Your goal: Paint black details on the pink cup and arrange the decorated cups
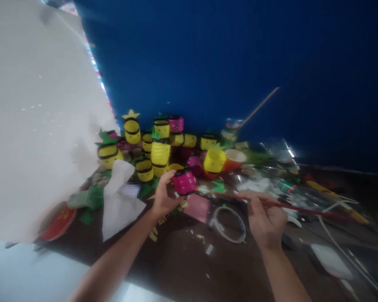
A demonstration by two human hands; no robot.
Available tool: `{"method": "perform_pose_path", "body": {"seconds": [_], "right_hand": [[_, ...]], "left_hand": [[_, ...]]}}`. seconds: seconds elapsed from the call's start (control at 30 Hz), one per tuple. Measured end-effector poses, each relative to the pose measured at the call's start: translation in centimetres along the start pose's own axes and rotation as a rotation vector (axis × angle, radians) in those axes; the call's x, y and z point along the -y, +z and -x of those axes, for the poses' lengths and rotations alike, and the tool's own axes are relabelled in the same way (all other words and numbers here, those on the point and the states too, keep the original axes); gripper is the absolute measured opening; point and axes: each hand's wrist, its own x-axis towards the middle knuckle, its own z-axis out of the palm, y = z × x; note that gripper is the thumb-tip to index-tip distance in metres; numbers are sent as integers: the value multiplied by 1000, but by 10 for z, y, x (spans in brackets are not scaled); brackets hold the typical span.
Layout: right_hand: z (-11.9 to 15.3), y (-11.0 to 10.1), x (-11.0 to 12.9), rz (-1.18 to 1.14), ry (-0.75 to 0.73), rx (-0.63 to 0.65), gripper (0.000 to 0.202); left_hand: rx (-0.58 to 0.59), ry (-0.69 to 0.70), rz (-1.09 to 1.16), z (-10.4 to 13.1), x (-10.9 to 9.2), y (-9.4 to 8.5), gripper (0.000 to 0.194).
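My left hand [164, 197] is closed around the side of a small magenta painted cup [185, 182] with a dark rim, held above the table. In my right hand [266, 220] is a long thin paintbrush [294, 206] with a red handle. The brush's tip end reaches left, close to the magenta cup; blur hides whether it touches. Just behind the cup stand several yellow painted cups [160, 152] with black bands, some with green leaf-like tops. A yellow cup [214, 160] sits to the right of them.
Crumpled white paper [119, 205] lies left of my left hand, near a red round container [58, 222]. A coil of clear tubing [229, 226] rests between my arms. Plastic bottle pieces [282, 155] clutter the right. A blue wall [239, 50] rises behind.
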Motion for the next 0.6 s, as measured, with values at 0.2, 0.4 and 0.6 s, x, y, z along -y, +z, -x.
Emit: {"method": "perform_pose_path", "body": {"seconds": [0.2, 0.4, 0.6], "right_hand": [[4, 8, 9, 43, -26, 135, 17], [-2, 3, 12, 168, -43, 50, 22], [-5, -3, 0, 111, -4, -32, 20]], "left_hand": [[10, 4, -27, -1, -1, -1, 75], [6, -4, -19, 1, 1, -1, 73], [2, -28, -26, 2, 4, -2, 73]]}}
